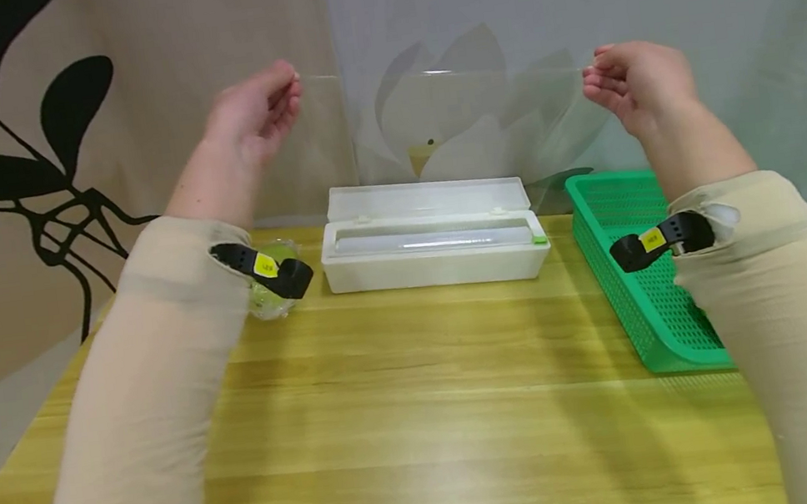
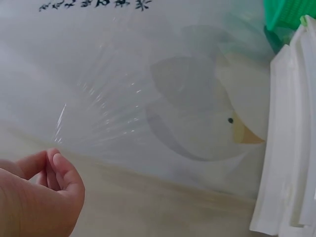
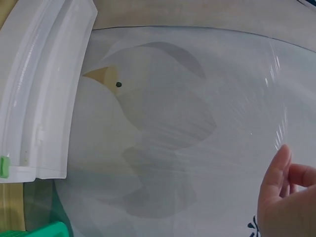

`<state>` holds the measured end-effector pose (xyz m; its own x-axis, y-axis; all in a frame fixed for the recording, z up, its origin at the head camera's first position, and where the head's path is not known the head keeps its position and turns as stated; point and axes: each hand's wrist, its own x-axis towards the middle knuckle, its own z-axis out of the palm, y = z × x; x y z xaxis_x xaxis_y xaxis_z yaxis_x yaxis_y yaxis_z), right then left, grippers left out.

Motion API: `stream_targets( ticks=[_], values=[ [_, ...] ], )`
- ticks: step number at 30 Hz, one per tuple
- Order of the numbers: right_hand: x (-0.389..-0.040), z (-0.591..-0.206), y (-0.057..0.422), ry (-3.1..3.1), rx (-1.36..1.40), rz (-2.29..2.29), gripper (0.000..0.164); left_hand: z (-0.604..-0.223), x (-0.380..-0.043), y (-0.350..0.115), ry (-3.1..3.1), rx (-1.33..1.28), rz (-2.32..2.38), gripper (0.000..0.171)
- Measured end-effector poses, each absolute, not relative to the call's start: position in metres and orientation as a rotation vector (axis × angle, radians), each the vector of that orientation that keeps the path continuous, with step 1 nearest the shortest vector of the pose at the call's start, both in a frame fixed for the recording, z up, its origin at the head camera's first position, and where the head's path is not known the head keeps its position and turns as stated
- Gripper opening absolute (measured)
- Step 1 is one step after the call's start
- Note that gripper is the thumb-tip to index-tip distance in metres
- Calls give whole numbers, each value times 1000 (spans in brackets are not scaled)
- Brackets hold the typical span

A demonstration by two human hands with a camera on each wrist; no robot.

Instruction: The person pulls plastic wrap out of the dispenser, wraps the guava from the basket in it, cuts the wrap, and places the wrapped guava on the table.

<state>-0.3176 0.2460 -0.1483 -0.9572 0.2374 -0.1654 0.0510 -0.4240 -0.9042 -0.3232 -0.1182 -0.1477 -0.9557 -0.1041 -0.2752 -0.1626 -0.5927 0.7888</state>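
Note:
Both hands are raised in front of the wall, holding up a clear sheet of cling film (image 1: 438, 73) stretched between them. My left hand (image 1: 253, 119) pinches one corner between thumb and finger; fine creases in the film (image 2: 101, 106) fan out from it in the left wrist view. At the other corner, my right hand (image 1: 643, 84) pinches the film the same way, with glinting wrinkles by the fingertips in the right wrist view. Below, a white cling film dispenser box (image 1: 429, 271) stands with its lid (image 1: 427, 197) raised and a roll (image 1: 440, 239) inside.
A green plastic basket (image 1: 651, 356) stands at the table's right, partly behind my right sleeve. Something light green in clear wrap (image 1: 270, 306) sits left of the box, half hidden by my left wrist. The wooden table (image 1: 431, 417) ends at the patterned wall.

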Motion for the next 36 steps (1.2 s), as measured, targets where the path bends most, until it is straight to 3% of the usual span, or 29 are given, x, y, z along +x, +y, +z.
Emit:
stream_targets(
  ticks=[13, 18, 22, 28, 36],
  values=[
    [-308, -129, 256, -1610, -289, 2535, 15, -129, -314, -119, 1425, -317, 2769, 5],
    [-306, -122, 263, -1648, -181, 2584, 18, -126, -307, -127, 1576, -153, 2701, 20],
    [-300, -122, 262, -1886, -34, 2408, 23, -129, -298, -133, 2259, 141, 2291, 39],
    [-287, -123, 257, -2295, 23, 1653, 8, -136, -285, -130, 3246, 392, 1214, 32],
    [-277, -119, 253, -2168, 62, 1629, 1, -124, -283, -123, 3332, 354, 1428, 33]
  ],
)
